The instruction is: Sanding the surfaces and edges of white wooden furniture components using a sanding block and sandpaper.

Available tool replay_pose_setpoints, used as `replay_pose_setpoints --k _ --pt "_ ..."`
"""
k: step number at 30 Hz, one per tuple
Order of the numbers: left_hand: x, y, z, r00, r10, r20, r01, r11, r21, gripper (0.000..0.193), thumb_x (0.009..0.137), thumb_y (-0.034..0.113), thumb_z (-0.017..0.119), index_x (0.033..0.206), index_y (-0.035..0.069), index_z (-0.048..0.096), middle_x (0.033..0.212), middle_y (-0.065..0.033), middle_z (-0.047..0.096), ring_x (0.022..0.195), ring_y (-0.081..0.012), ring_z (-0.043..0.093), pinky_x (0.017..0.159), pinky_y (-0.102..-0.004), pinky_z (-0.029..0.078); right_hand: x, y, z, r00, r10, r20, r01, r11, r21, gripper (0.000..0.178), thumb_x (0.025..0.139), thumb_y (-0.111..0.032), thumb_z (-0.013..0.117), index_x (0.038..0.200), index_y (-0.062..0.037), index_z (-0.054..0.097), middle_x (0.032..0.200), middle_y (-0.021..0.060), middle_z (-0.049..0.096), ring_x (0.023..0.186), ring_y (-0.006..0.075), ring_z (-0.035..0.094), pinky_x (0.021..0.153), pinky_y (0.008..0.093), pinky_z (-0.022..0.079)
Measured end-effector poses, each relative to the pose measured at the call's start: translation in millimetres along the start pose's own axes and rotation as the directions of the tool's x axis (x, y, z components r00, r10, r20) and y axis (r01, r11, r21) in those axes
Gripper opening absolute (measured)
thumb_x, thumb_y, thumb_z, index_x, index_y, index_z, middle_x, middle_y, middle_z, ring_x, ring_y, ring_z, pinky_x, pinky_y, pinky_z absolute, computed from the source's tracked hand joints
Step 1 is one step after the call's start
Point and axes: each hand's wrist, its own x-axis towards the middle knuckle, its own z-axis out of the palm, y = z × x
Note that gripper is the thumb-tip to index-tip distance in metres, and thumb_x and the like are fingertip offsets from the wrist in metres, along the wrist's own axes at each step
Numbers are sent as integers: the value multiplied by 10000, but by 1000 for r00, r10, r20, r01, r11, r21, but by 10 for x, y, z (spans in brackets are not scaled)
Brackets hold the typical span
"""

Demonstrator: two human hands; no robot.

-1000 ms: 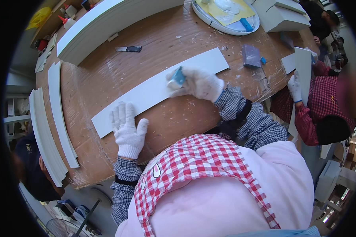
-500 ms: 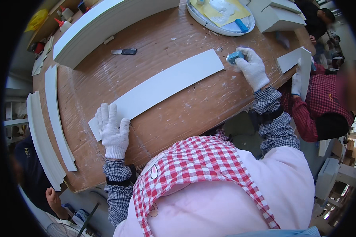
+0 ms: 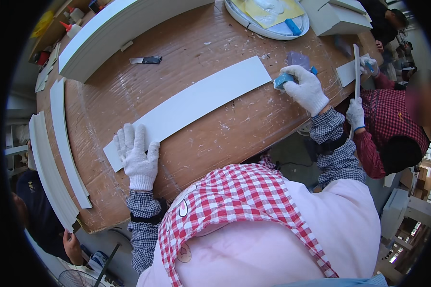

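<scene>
- Board (image 3: 196, 101), white, slanting across frame centre on table (image 3: 215, 138);
- left hand (image 3: 137, 157) spread flat on its lower-left end;
- right hand (image 3: 302, 88) gripping blue block (image 3: 283, 81) just beside its upper-right end

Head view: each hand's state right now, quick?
Left hand: open, spread on the white board.
Right hand: closed, holding a blue block.

A workshop; the big table (image 3: 196, 162) is scuffed and littered with white crumbs (image 3: 207, 43), with a long white board (image 3: 190, 109) lying across it; along the table's far side stand stacked boards (image 3: 110, 45) and a round tray (image 3: 275, 36) holding white powder or paste (image 3: 271, 5); a scraper (image 3: 146, 60) rests on the table; to the table's right, a co-worker (image 3: 371, 161) wears an apron (image 3: 391, 112) and gloves (image 3: 355, 115).
</scene>
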Motion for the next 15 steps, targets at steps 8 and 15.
replay_pose_setpoints --k 8,15 --pt "-13 -14 11 1000 8 11 -8 1000 22 622 855 372 735 1403 120 582 1562 -187 411 1475 -401 302 1239 -510 176 -21 -76 17 998 68 -9 -68 998 16 367 884 -151 651 1224 -12 638 1052 128 703 857 182 687 762 293 560" --pt "-19 -16 1 1000 11 -1 -11 1000 10 602 866 353 730 1400 117 584 1561 -188 412 1476 -398 302 1239 -507 179 1 -145 11 979 204 14 -202 958 205 384 890 -177 654 1236 -11 637 1069 132 701 877 204 691 785 306 561"
